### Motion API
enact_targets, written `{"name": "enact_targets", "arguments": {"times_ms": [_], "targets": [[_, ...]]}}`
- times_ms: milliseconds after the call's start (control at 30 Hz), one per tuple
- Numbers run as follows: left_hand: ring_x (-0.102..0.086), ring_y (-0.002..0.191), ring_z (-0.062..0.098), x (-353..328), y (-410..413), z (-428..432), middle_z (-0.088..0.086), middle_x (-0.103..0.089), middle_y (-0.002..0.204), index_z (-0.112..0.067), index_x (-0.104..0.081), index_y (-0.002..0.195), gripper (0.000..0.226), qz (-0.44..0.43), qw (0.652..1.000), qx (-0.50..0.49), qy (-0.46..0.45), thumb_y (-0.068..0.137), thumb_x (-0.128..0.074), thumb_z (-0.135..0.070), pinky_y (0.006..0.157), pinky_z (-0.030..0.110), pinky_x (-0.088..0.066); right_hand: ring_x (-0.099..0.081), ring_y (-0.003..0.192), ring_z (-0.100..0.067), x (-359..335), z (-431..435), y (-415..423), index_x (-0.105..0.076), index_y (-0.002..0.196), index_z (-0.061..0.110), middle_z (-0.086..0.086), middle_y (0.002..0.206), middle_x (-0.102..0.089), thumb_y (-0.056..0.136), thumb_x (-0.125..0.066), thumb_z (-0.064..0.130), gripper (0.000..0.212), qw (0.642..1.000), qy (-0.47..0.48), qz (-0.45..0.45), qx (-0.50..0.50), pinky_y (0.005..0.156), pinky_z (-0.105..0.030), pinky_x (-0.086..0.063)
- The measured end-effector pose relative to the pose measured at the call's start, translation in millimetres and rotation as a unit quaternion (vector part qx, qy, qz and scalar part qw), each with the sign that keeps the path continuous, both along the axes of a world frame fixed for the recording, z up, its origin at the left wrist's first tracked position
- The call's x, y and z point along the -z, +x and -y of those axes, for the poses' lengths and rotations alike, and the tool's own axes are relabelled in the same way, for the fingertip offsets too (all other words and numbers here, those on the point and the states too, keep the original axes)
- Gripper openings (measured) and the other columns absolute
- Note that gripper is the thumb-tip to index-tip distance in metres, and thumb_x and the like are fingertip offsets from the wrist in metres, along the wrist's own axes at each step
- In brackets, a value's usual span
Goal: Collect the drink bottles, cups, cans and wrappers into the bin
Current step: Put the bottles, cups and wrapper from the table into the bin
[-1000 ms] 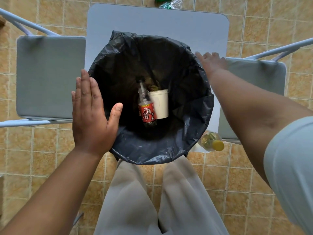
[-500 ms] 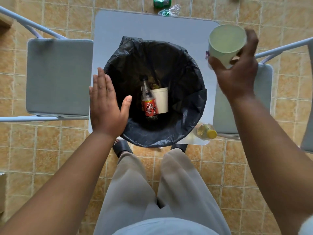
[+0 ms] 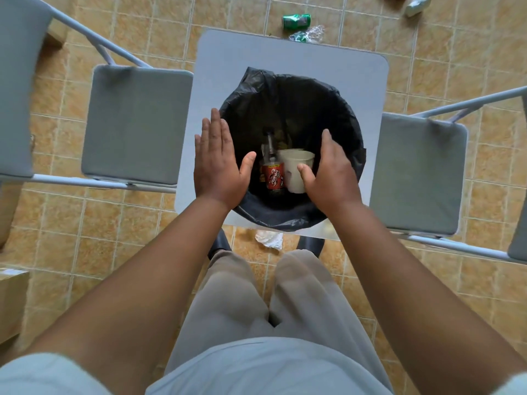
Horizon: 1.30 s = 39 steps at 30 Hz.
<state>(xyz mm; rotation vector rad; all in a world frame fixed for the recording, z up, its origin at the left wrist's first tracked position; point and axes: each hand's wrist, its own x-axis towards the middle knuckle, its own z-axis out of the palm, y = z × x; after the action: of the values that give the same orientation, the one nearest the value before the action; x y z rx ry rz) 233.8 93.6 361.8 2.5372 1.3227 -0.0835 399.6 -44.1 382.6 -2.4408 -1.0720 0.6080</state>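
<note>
Head view, left hand (image 3: 218,166) flat, right hand (image 3: 330,172) relaxed, both empty over bin (image 3: 342,115)

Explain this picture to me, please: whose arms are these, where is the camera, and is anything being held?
No machine here: a person wears a camera on the head, so you look down along their own arms. On a grey table stands a bin lined with a black bag. Inside lie a bottle with a red label and white cups. The left hand is flat and open at the bin's rim; the right hand hangs open over the bin. Neither holds anything. On the tiled floor beyond the table lie a green can and a clear wrapper; a crumpled white paper lies by the table's near edge. Grey chairs flank the table.
</note>
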Motion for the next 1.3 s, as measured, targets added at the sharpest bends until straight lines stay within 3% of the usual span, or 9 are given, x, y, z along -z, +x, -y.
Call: {"name": "enact_targets", "arguments": {"times_ms": [267,367,467,633,733,800,933,1133,1300], "targets": [[0.003,0.154,0.027,1.6,0.6,0.3,0.012,0.004,0.167,-0.005,-0.006,0.157,0.079,-0.003,1.0,-0.004,0.001,0.1,-0.028,-0.055,0.126,0.044,-0.005,-0.058,0.124,-0.03,-6.0,17.9,1.6,-0.049,0.141,-0.004,-0.02,0.133,-0.059,0.094,-0.066,0.012,0.052,0.989,0.128,0.048,-0.06,0.107,-0.031,-0.047],[0.002,0.154,0.027,1.4,1.0,0.5,0.011,0.004,0.167,-0.005,-0.006,0.157,0.079,-0.004,1.0,-0.004,0.003,0.1,-0.028,-0.055,0.126,0.044,-0.005,-0.064,0.114,-0.03,-7.7,33.6,11.5,-0.056,0.133,-0.005,-0.02,0.124,-0.064,0.093,-0.064,0.007,0.043,0.976,0.202,0.081,-0.023,0.102,-0.031,-0.051],[0.002,0.154,0.027,1.7,1.3,0.9,0.011,0.003,0.167,-0.006,-0.007,0.157,0.079,-0.004,1.0,-0.005,0.005,0.1,-0.027,-0.056,0.125,0.045,-0.006,-0.065,0.103,-0.03,-3.4,61.7,25.8,-0.062,0.125,-0.003,-0.019,0.114,-0.067,0.094,-0.059,0.005,0.032,0.967,0.218,0.117,0.056,0.093,-0.038,-0.054],[0.001,0.154,0.028,1.2,0.9,0.5,0.011,0.002,0.167,-0.005,-0.008,0.157,0.079,-0.001,1.0,-0.006,0.008,0.099,-0.027,-0.057,0.125,0.045,-0.006,-0.058,0.104,-0.035,20.0,114.4,33.2,-0.062,0.123,0.002,-0.018,0.116,-0.066,0.102,-0.045,0.023,0.034,0.985,0.088,0.122,0.08,0.092,-0.042,-0.046],[0.001,0.154,0.028,0.5,1.2,1.1,0.011,0.003,0.167,-0.006,-0.008,0.157,0.08,-0.003,1.0,-0.005,0.01,0.099,-0.027,-0.057,0.125,0.045,-0.006,-0.053,0.117,-0.037,41.6,138.2,30.2,-0.059,0.132,0.006,-0.016,0.129,-0.06,0.098,-0.058,0.037,0.046,0.994,-0.096,0.049,0.012,0.097,-0.045,-0.046],[0.001,0.154,0.027,0.2,0.9,1.1,0.011,0.003,0.167,-0.006,-0.007,0.157,0.08,-0.006,1.0,-0.005,0.011,0.099,-0.027,-0.057,0.126,0.045,-0.006,-0.051,0.122,-0.037,52.1,148.2,26.8,-0.055,0.137,0.008,-0.014,0.136,-0.055,0.092,-0.069,0.03,0.052,0.989,-0.148,0.01,-0.001,0.097,-0.047,-0.048],[0.001,0.154,0.028,0.0,1.0,1.0,0.012,0.003,0.167,-0.005,-0.008,0.157,0.08,-0.008,1.0,-0.005,0.014,0.099,-0.026,-0.057,0.126,0.044,-0.006,-0.057,0.113,-0.041,55.9,148.6,25.7,-0.055,0.132,0.005,-0.017,0.13,-0.059,0.088,-0.073,0.01,0.048,0.996,-0.086,0.002,0.033,0.094,-0.045,-0.048],[0.002,0.154,0.027,-0.5,1.1,0.8,0.01,0.004,0.167,-0.007,-0.007,0.158,0.079,-0.01,1.0,-0.008,0.011,0.1,-0.025,-0.057,0.126,0.045,-0.005,-0.062,0.084,-0.042,11.4,133.9,48.0,-0.052,0.123,0.01,-0.022,0.101,-0.065,0.089,-0.071,0.03,0.043,0.982,0.0,0.04,0.185,0.072,-0.042,-0.049],[0.002,0.154,0.027,-0.5,1.2,0.9,0.01,0.004,0.167,-0.007,-0.006,0.157,0.079,-0.009,1.0,-0.009,0.007,0.1,-0.025,-0.057,0.125,0.045,-0.006,-0.067,0.104,-0.025,-63.1,114.4,78.8,-0.054,0.132,0.007,-0.008,0.119,-0.068,0.099,-0.057,0.032,0.042,0.94,0.228,0.171,0.19,0.087,-0.036,-0.053]]}}
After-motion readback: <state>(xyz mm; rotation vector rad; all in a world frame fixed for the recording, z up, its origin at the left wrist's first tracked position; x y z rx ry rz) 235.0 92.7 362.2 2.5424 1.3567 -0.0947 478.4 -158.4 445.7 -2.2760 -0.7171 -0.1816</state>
